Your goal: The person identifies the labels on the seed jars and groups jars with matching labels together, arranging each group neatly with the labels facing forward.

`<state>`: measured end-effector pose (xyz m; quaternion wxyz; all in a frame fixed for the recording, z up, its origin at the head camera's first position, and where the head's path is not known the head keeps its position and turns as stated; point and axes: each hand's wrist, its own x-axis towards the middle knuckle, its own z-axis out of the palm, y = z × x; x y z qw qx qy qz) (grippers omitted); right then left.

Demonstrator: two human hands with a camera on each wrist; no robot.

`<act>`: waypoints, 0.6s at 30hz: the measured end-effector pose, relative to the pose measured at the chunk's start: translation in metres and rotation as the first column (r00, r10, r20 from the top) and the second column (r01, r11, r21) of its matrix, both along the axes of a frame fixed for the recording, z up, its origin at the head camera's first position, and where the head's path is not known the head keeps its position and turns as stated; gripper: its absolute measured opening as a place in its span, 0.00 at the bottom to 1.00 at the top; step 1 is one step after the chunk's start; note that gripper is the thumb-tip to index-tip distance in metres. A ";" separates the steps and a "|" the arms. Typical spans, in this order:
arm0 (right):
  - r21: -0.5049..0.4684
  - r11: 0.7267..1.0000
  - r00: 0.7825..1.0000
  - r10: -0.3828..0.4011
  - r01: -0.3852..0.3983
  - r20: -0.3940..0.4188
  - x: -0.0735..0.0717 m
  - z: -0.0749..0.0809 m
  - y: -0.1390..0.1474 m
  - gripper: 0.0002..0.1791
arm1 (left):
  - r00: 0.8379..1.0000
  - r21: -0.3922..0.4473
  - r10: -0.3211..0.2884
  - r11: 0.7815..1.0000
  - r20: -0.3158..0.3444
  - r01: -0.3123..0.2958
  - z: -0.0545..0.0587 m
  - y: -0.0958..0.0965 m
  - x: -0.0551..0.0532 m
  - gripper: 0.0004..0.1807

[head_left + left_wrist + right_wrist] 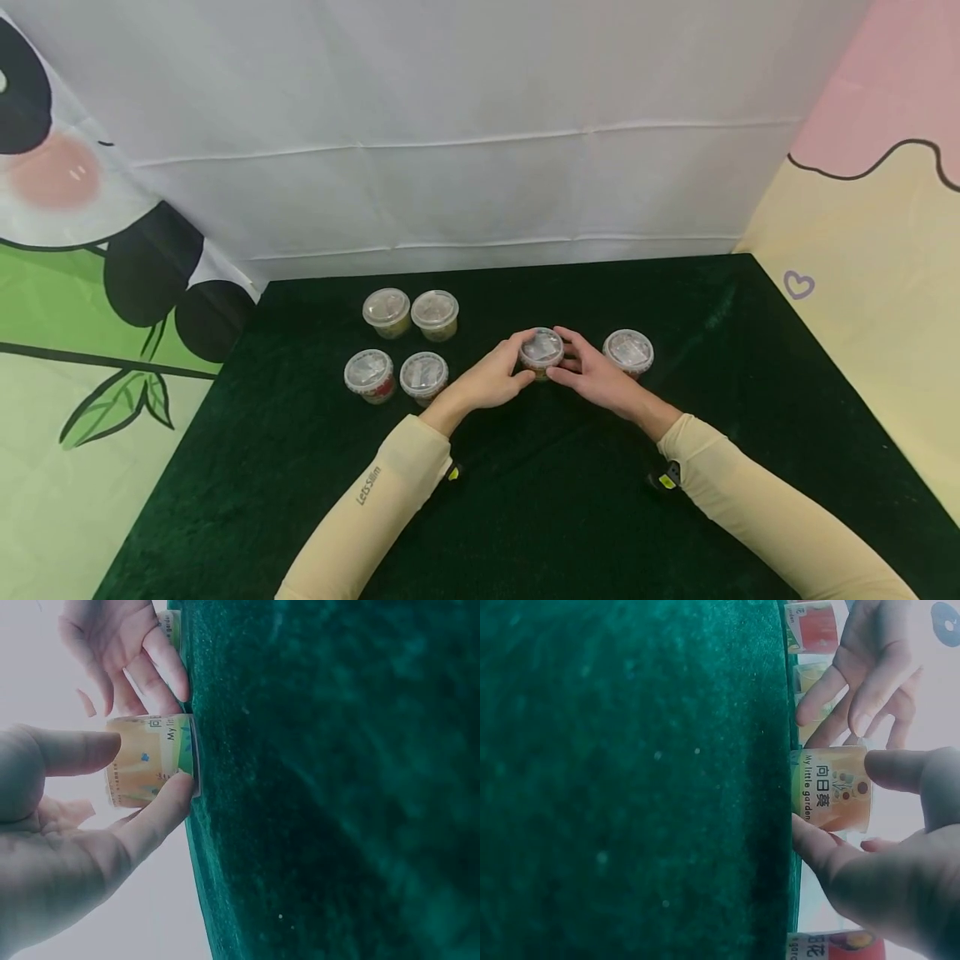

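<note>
Near the middle of the dark green counter [547, 517], a small lidded cup [543, 358] stands upright between the person's two hands, its base seemingly resting on that surface. The left hand [487, 382] grasps it from the left and the right hand [600, 379] from the right, each with a finger by the rim and the thumb lower down; how firm either grip is, I cannot tell. A rear pair of cups [386, 307] and a front pair of cups [369, 371] stand to the left, while a single cup [628, 350] sits to the right, partly hidden by the right hand. The step in hand looks like placing or straightening the middle cup among its neighbours. If its spot suits, the next move would call for loosening both sides together and drawing the fingers away evenly, so that nothing tips; the right side probably needs more care, with the single cup so near.
</note>
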<state>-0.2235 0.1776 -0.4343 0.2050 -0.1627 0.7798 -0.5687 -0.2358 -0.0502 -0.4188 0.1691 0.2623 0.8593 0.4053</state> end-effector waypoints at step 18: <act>-0.088 0.996 1.000 -0.018 0.017 -0.009 0.000 0.039 0.000 0.38 | 0.994 0.128 0.002 0.992 -0.107 0.011 0.031 -0.016 0.009 0.37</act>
